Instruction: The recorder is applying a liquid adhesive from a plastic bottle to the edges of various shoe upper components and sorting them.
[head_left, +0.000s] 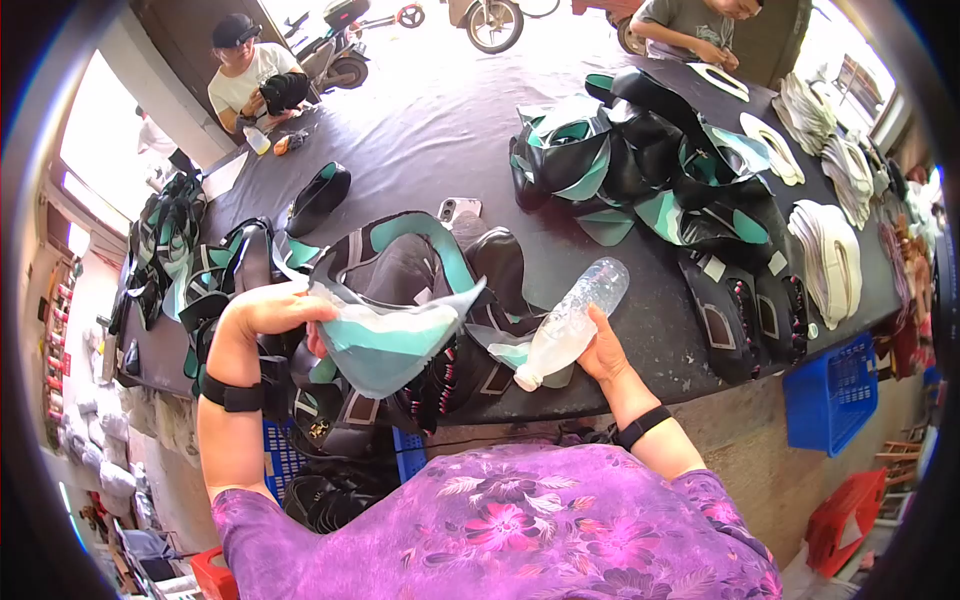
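Observation:
My left hand [270, 308] is closed on the edge of a black shoe upper [388, 348] with teal lining. The part facing me shows white, teal and grey bands. In my right hand [604, 348] is a clear plastic squeeze bottle [590, 296], its pale neck tilted down to the left. The neck is close to another teal-and-black piece [508, 350] on the table. Part of my left fingers is hidden behind the upper. More black uppers lie in a pile under and beside my left hand.
A large heap of black and teal uppers [640, 150] covers the right of the dark table [420, 120]. White insole stacks [828, 262] line its right edge. A phone [460, 208] lies mid-table. Two people work at the far side. A blue crate [832, 395] stands below right.

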